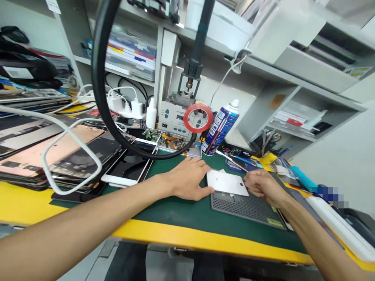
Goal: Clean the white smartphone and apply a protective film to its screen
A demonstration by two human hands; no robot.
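Note:
A white tablet, back side up with a small logo and a dark camera spot, lies on a dark perforated pad. My left hand reaches in from the left and grips the tablet's left end, thumb at the near corner and fingers at the far one. At the opposite end, my right hand is closed in a fist-like pinch against the tablet's edge beside the camera. Whatever those fingers hold is hidden.
Stacked tablet screens and shells fill the left. Behind stand a spray can, a grey control box with red tape, and a parts tray. A black hose arches overhead; a white cable loops left.

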